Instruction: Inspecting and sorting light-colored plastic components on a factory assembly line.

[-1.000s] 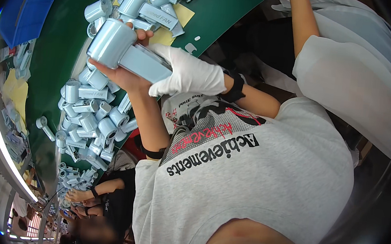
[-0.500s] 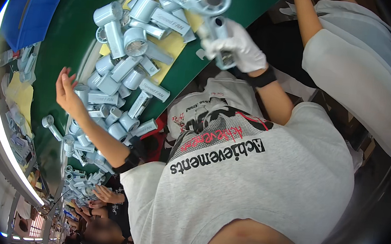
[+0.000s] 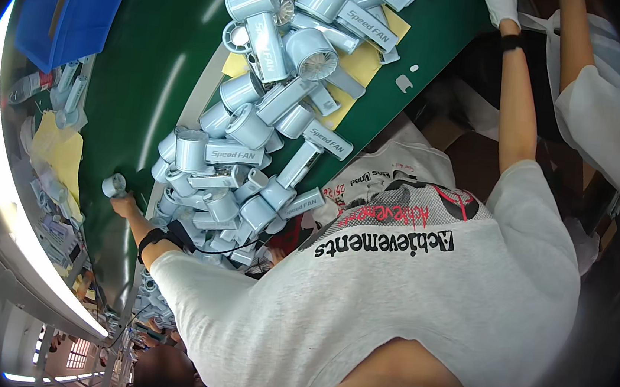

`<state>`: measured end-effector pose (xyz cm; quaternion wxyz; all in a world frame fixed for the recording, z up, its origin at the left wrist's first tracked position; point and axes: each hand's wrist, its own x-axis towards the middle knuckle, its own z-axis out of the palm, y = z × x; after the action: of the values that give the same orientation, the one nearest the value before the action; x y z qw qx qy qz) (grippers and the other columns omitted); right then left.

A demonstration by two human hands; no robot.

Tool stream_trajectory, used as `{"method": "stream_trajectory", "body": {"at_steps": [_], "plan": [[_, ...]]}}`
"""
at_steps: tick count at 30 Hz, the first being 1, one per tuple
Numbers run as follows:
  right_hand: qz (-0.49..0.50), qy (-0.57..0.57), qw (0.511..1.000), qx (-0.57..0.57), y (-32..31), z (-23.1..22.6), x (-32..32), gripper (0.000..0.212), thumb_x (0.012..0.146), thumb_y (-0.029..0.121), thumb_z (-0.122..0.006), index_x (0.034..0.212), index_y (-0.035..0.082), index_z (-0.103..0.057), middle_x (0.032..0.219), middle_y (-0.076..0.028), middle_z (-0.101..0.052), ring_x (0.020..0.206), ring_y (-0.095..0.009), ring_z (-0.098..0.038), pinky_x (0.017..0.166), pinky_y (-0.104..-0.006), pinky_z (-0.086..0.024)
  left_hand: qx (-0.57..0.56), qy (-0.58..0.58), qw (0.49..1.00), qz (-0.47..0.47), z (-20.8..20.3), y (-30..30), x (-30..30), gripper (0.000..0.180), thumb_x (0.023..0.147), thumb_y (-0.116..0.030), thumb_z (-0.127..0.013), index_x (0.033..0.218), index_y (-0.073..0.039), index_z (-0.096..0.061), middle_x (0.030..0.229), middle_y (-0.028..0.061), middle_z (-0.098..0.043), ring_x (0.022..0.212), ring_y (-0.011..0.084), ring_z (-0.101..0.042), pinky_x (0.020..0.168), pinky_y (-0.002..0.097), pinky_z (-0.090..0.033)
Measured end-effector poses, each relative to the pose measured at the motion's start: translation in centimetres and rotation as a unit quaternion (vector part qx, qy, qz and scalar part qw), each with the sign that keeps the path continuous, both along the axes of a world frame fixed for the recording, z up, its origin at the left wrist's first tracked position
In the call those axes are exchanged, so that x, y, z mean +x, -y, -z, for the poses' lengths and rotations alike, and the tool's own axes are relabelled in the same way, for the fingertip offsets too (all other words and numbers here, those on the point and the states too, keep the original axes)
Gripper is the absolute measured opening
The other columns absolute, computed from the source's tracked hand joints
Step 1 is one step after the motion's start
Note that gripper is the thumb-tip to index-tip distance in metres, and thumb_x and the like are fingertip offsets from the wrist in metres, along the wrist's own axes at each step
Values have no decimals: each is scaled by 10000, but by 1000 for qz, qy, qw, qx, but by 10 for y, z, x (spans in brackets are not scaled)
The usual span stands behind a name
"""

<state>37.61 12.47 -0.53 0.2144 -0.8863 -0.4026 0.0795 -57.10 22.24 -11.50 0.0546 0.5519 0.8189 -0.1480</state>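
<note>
At the far left of the green table, my bare left hand (image 3: pixel 123 205) is closed on a light-blue handheld fan (image 3: pixel 113 185). The fan's round head shows beyond the fingers, and the hand covers its handle. My right hand (image 3: pixel 501 4), in a white glove, reaches to the upper right edge of the picture. Its fingers are cut off there, so whether it holds anything is hidden. Between my arms lies a long heap of similar light-blue fans (image 3: pixel 248 126), jumbled with heads and handles pointing several ways.
Yellow sheets (image 3: pixel 367 61) lie under part of the heap on the green table (image 3: pixel 143 65). Small white pieces (image 3: pixel 404 82) rest near its edge. A blue bin (image 3: pixel 70 6) stands at the upper left. A co-worker's white sleeve (image 3: pixel 602 110) is close on the right.
My left hand has moved down and taken hold of the fan that lay apart on the table. The gloved right hand, which held a fan, has swung out to the upper right.
</note>
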Motion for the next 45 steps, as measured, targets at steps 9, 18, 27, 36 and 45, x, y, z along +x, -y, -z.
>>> {"method": "stream_trajectory", "body": {"at_steps": [9, 18, 27, 36, 45], "plan": [[-120, -401, 907, 41, 61, -63, -133, 303, 843, 97, -571, 1132, 5, -561, 1075, -74, -609, 1026, -140, -552, 888, -253, -421, 231, 543, 807, 31, -156, -24, 229, 710, 779, -90, -472, 1401, -134, -132, 1180, 214, -455, 890, 252, -558, 767, 326, -470], [-380, -598, 687, 162, 18, -107, -269, 541, 779, 357, -671, 1169, 14, -519, 1022, -94, -571, 841, -163, -582, 755, -249, -465, -96, 992, -58, -57, -170, 150, 562, 569, 826, -480, -517, 1047, 44, -539, 877, 180, -612, 401, 145, -528, 335, 194, -464], [-332, -637, 694, 39, 26, -98, -233, 352, 718, 165, -717, 1030, 58, -594, 869, -29, -599, 753, -98, -563, 676, -240, -474, 5, 904, 383, -191, -195, 184, 595, 472, 913, -474, -364, 986, -11, -422, 618, 124, -515, 410, 180, -496, 390, 271, -444], [-296, -648, 695, 99, 29, -108, -227, 319, 822, 188, -611, 1118, 69, -596, 1071, -78, -612, 916, -136, -586, 786, -234, -478, 215, 669, 710, 25, -187, 170, 598, 812, 660, -67, -717, 1287, 0, -205, 1227, 159, -306, 1166, 270, -365, 992, 369, -261], [-487, -541, 660, 188, 46, -51, -252, 296, 781, 259, -631, 1060, 163, -623, 1365, -189, -293, 1272, -296, -286, 1039, -403, -262, 150, 840, 441, -277, -171, 162, 575, 508, 943, -463, -249, 1214, -61, -401, 1028, 141, -552, 863, 267, -590, 743, 369, -513]]}}
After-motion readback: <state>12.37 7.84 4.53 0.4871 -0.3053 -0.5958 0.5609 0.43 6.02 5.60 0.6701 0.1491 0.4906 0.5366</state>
